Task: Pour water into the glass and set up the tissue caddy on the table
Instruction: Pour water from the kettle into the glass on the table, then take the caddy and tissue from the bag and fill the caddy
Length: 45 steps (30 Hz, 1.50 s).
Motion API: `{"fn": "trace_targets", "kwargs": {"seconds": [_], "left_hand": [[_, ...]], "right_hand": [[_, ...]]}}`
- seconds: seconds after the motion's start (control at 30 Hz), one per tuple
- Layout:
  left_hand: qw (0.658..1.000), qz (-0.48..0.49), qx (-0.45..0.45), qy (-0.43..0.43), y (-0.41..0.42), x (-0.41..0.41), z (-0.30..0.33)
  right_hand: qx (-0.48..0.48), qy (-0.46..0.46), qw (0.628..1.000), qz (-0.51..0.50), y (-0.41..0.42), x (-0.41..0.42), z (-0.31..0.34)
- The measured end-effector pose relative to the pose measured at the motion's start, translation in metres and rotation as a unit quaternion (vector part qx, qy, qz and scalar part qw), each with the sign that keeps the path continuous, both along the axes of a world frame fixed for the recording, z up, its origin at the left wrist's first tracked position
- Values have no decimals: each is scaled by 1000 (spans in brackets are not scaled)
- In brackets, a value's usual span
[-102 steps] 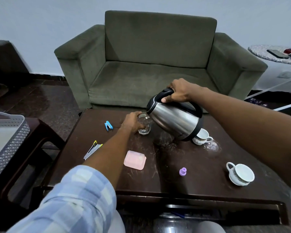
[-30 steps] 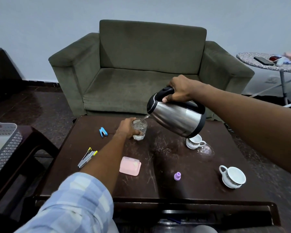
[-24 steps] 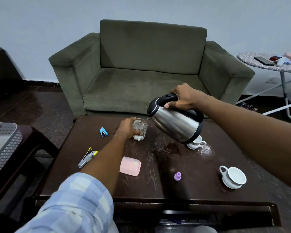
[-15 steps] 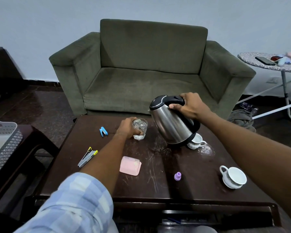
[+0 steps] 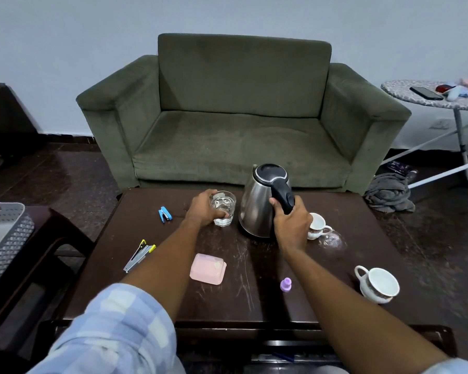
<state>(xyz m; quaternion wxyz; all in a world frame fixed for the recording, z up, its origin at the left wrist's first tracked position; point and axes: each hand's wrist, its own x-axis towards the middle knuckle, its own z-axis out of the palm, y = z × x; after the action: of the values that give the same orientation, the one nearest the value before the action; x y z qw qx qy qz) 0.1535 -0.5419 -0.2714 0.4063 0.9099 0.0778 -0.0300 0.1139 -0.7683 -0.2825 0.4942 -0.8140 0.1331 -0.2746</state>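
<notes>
On the dark wooden table [image 5: 362,211], a steel kettle [image 5: 257,211] stands upright, its black handle gripped by the right hand [image 5: 291,225]. Just to its left, the glass [image 5: 223,207] is held at its side by the left hand [image 5: 203,211], fingers wrapped round it; water is seen in it (roughly half full, though the level is hard to judge through the clear wall). Glass and kettle are close together but apart. A small white cup [image 5: 318,225] is partly hidden behind the right hand, and a second white cup [image 5: 377,284] sits nearer the right front corner. Between the forearms lies a pink box [image 5: 207,268], and a small purple piece [image 5: 285,284] is beside the right forearm. A blue stapler [image 5: 164,214] and a silver stapler with yellow trim [image 5: 138,256] lie towards the left edge. At the far left, on a separate stand, a grey perforated caddy [image 5: 8,238] is partly seen. A green sofa [image 5: 241,117] is behind the table.
</notes>
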Motion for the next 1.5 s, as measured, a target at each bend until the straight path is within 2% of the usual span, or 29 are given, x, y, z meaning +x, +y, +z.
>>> {"fn": "trace_targets", "kwargs": {"seconds": [0.23, 0.67, 0.93, 1.03, 1.1, 1.17, 1.27, 1.4, 1.5], "left_hand": [[1000, 5, -18, -9, -19, 6, -2], [999, -19, -25, -16, -67, 35, -5], [997, -72, -23, 0, -66, 26, 5], [997, -57, -54, -19, -25, 11, 25], [998, -24, -26, -43, 21, -1, 40], [997, 33, 25, -63, 86, -20, 58], [990, 97, 55, -90, 165, -43, 89], [976, 154, 123, -96, 272, -90, 115], [964, 202, 161, -70, 345, -129, 122]], "right_hand": [[32, -7, 998, -53, 4, 14, -7], [19, -15, 994, -107, -38, 35, -3], [-28, 70, 994, -78, -47, 23, 11], [-168, 48, 971, -162, -49, 20, 25], [-207, 9, 962, -180, -51, 25, 37], [-220, -20, 966, -136, -28, 30, 50], [-245, -74, 966, -46, 31, 34, 74], [-265, -130, 952, 86, 176, 11, 106], [-242, -119, 940, 210, 290, -28, 116]]}}
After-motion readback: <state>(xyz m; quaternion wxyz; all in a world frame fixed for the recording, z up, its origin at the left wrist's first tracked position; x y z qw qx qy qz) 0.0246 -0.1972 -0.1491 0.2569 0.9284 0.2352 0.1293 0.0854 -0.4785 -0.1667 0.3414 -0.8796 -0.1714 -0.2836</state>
